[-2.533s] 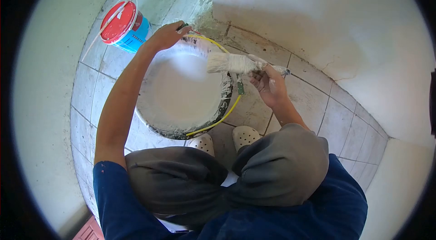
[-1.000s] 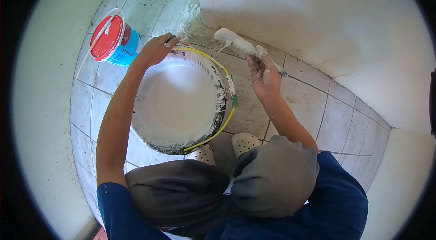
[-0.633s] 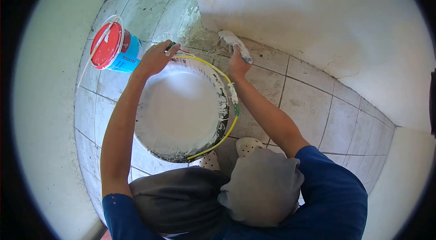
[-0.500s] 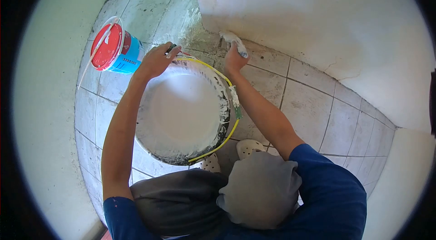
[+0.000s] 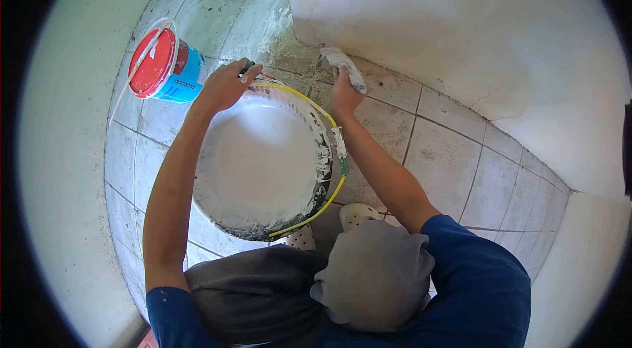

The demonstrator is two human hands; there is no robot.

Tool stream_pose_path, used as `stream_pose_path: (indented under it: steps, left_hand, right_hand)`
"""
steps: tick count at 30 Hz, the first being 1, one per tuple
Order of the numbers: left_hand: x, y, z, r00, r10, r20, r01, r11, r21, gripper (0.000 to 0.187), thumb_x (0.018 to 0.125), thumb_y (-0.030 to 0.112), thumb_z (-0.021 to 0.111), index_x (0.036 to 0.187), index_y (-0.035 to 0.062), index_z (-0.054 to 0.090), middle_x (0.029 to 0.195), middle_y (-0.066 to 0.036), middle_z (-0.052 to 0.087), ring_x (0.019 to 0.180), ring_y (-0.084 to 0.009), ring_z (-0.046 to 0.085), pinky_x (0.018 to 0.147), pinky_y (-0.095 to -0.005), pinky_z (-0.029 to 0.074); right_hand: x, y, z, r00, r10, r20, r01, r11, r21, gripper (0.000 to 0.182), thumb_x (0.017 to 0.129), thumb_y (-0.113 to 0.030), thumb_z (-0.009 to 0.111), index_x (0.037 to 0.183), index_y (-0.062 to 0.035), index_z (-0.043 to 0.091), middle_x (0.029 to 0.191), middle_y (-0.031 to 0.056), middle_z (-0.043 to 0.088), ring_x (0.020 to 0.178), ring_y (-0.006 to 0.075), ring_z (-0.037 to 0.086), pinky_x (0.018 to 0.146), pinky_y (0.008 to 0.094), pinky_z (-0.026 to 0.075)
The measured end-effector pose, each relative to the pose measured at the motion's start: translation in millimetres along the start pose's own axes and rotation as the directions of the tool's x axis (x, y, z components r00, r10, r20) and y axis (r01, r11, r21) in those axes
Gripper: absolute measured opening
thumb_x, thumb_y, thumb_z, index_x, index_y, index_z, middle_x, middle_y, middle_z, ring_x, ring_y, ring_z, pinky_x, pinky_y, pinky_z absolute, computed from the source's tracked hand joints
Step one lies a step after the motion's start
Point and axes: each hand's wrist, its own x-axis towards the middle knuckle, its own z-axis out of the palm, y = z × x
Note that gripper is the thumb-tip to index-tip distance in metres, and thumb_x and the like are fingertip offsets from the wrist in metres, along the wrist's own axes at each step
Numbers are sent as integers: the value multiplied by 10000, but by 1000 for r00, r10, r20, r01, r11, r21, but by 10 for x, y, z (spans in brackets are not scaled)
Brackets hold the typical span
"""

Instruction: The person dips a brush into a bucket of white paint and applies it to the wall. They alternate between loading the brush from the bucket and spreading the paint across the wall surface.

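Seen from above, a person in grey trousers (image 5: 260, 292) and a navy short-sleeved shirt (image 5: 471, 282) faces a large, round, dark-rimmed bucket (image 5: 324, 167) standing on pale, smudged floor tiles (image 5: 441, 157). Smooth white liquid (image 5: 260, 157) fills its middle, and streaks of white crust the rim. The left hand (image 5: 226, 86) is at the bucket's far left edge, its thumb and fingers closed around a small dark piece (image 5: 248, 67) whose exact nature is unclear. The right hand (image 5: 345, 96) reaches beyond the bucket, fingers wrapped around a brush thickly coated in white (image 5: 343, 66). The brush is tilted, its broad end close to the foot of a stained white wall (image 5: 421, 19); whether it touches the wall or the floor is hard to tell. A bright yellow curved handle (image 5: 309, 103) follows the bucket's right side, fitted with a white-smeared green sleeve (image 5: 343, 165). To the left, near the left hand, stands a blue pail with a red lid (image 5: 153, 65), a thin pale stick (image 5: 136, 71) leaning across it. Cream perforated clogs (image 5: 359, 214) show between bucket and knees.
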Motion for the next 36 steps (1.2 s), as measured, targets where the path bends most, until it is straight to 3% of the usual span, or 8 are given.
stream_pose_path:
  steps: [4, 7, 10, 16, 20, 22, 29, 36]
  left_hand:
    - [4, -10, 10, 1000, 9, 16, -9, 1000, 1, 423, 886, 414, 436, 918, 9, 554, 928, -236, 585, 898, -388, 541, 779, -441, 407]
    - [-45, 63, 11, 998, -27, -63, 31, 998, 53, 441, 885, 424, 433, 933, 3, 554, 953, -245, 580, 919, -389, 538, 785, -442, 405]
    - [-20, -36, 61, 992, 46, -116, -41, 998, 44, 465, 884, 438, 431, 925, -9, 554, 930, -254, 584, 904, -395, 542, 773, -441, 408]
    - [-26, 17, -133, 998, 44, -46, -38, 991, 127, 488, 865, 437, 479, 766, -31, 577, 718, -245, 583, 705, -408, 564, 657, -438, 430]
    - [-229, -320, -274, 980, -121, -157, 133, 989, 66, 510, 851, 441, 508, 733, -48, 590, 707, -255, 571, 649, -402, 549, 620, -423, 421]
    - [-374, -729, -292, 950, -215, -225, 216, 976, -21, 537, 851, 466, 498, 765, -53, 607, 723, -260, 575, 653, -397, 552, 629, -422, 419]
    - [-873, -1311, -532, 780, -579, -239, 590, 807, -27, 699, 853, 578, 392, 829, -81, 623, 755, -273, 594, 712, -354, 595, 706, -436, 427]
    - [-877, -1606, -482, 839, -469, -278, 494, 869, 24, 603, 866, 510, 403, 942, -53, 606, 917, -277, 592, 895, -410, 567, 785, -440, 418]
  right_hand:
    - [184, 32, 209, 989, -105, -106, 92, 988, -122, 232, 803, -51, 582, 955, 93, 482, 919, 145, 597, 837, 193, 611, 762, 263, 517]
    - [43, -556, 296, 997, -3, -83, 14, 990, 141, 223, 816, -25, 565, 986, 111, 518, 1056, 156, 552, 943, 217, 580, 753, 264, 543]
    - [-96, -1043, 121, 996, -84, 2, 81, 961, 263, 231, 818, -39, 567, 996, 99, 520, 1062, 151, 549, 948, 215, 579, 773, 259, 537]
    - [-60, -705, -155, 999, 30, -31, -29, 998, 52, 224, 812, -50, 579, 976, 98, 534, 977, 134, 585, 831, 191, 613, 726, 242, 531]
    - [329, -106, -142, 989, -61, -136, 42, 990, -138, 209, 797, -52, 594, 934, 95, 538, 936, 126, 589, 806, 176, 611, 676, 236, 521]
    - [410, -146, -70, 985, -111, -134, 102, 992, -75, 220, 787, -65, 614, 920, 90, 532, 962, 146, 573, 876, 170, 593, 738, 235, 510]
    - [-198, -1525, 87, 990, -132, 48, 121, 975, 184, 199, 835, -45, 541, 978, 94, 543, 992, 118, 579, 875, 170, 597, 758, 222, 506]
    - [-36, -781, -331, 1000, -30, 3, 30, 999, -24, 173, 779, -6, 583, 915, 97, 551, 933, 137, 595, 790, 198, 618, 658, 241, 516]
